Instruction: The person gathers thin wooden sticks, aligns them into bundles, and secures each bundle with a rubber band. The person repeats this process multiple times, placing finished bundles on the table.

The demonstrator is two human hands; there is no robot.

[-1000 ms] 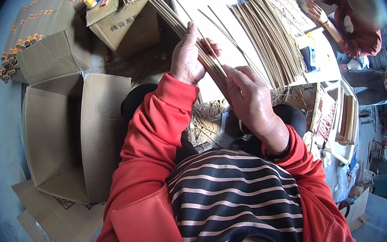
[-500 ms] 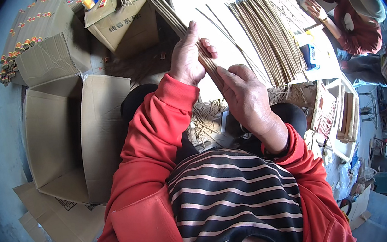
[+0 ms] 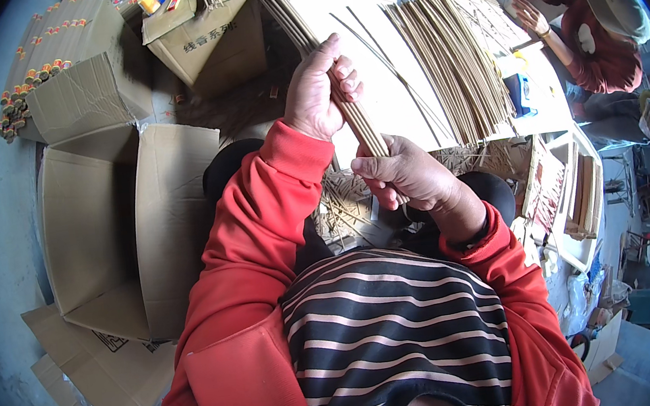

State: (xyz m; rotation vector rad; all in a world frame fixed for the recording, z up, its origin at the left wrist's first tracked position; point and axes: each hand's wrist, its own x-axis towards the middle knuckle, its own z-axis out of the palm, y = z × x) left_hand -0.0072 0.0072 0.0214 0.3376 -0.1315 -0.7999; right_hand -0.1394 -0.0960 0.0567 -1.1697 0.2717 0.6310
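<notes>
A bundle of thin brown incense sticks (image 3: 360, 127) slants from the upper left down toward my lap. Around its middle, my left hand (image 3: 321, 90) is closed, thumb along the top. My right hand (image 3: 406, 173) is wrapped round the lower end, with the stick tips just showing below the fingers. To the right of the bundle, a broad row of similar incense sticks (image 3: 450, 66) lies side by side on the white table (image 3: 333, 7). A few loose sticks (image 3: 389, 65) lie between that row and my hands.
An open cardboard box (image 3: 93, 231) stands at my left, and another carton (image 3: 204, 47) is beyond it. Many label-ended tubes (image 3: 41, 75) are stacked at the far left. Broken sticks (image 3: 342, 213) litter the area below the table edge. Across the table works another person (image 3: 597, 40).
My right hand has moved down from the side of the bundle and closed round its lower end. The left hand's fingers have curled further round the sticks.
</notes>
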